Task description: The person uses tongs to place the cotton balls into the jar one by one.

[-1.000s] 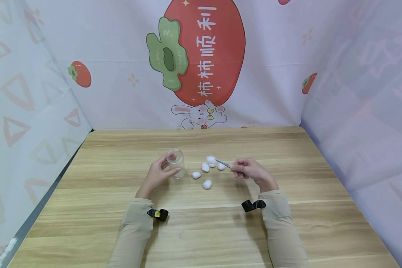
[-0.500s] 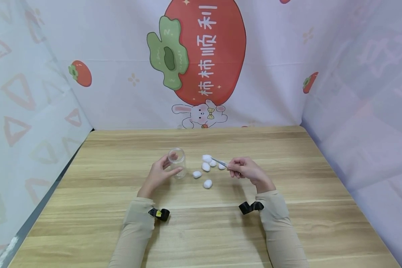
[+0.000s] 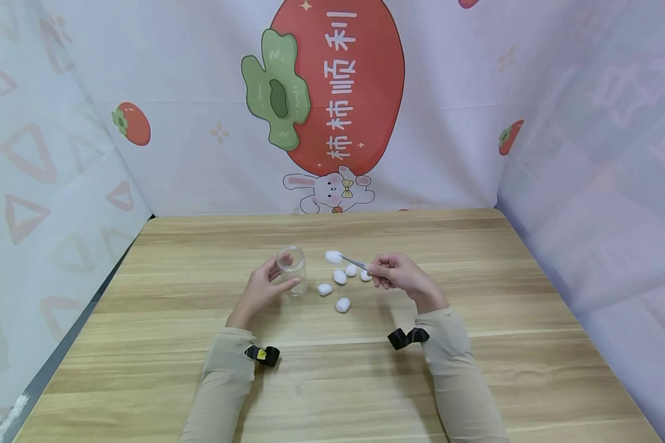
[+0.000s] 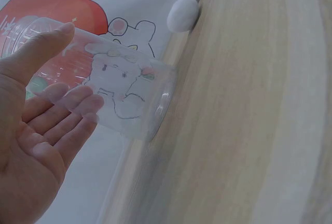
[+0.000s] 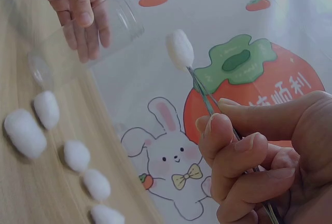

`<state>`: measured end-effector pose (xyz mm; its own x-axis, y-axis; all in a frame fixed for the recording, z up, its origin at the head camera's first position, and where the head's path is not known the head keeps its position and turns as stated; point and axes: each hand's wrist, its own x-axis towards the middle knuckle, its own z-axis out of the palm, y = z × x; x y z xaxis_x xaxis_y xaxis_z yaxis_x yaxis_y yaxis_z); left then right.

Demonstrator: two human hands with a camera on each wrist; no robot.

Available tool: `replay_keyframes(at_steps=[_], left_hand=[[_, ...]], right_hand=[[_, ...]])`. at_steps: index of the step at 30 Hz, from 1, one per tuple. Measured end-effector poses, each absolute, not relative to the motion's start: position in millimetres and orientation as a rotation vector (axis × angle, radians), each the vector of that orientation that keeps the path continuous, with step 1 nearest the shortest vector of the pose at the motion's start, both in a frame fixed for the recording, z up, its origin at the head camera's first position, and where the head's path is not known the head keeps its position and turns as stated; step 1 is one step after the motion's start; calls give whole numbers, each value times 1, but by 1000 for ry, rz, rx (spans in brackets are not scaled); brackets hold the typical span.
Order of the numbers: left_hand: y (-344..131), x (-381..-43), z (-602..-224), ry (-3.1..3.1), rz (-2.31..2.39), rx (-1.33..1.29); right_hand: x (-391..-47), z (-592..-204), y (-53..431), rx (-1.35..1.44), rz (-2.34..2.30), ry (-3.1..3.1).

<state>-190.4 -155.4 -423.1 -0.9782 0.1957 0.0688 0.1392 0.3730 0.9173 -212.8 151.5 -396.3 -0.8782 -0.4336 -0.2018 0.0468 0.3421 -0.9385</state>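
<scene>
A clear, lidless jar [image 3: 296,271] stands upright on the table, with the thumb and fingers of my left hand [image 3: 259,291] round its side. In the left wrist view the jar [image 4: 127,86] has no contents that I can see. My right hand [image 3: 401,278] pinches metal tweezers [image 3: 356,263]. Their tips grip a white cotton ball [image 3: 333,256], held up off the table to the right of the jar's mouth. The right wrist view shows this cotton ball [image 5: 180,49] at the tweezer tips. Several other cotton balls [image 3: 340,277] lie between the two hands.
The wooden table [image 3: 332,387] reaches back to a white cloth backdrop [image 3: 199,166] with a persimmon and rabbit print. Cloth walls also hang at both sides. One loose cotton ball [image 3: 324,289] lies close to the jar's right side.
My right hand has moved left, carrying the cotton ball in the tweezers up and away from the other cotton balls towards the jar. My left hand and the jar have stayed in place.
</scene>
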Motion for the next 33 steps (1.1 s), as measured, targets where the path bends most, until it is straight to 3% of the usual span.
replay_keyframes(at_steps=[26,33], left_hand=[[-155,-189,-423,2566,1700,336],[-158,-197,-443,2586,1704,330]], right_hand=[[-219,-387,120,-362,-1580,2168],[-222,-385,113,-349,-1603,2121]])
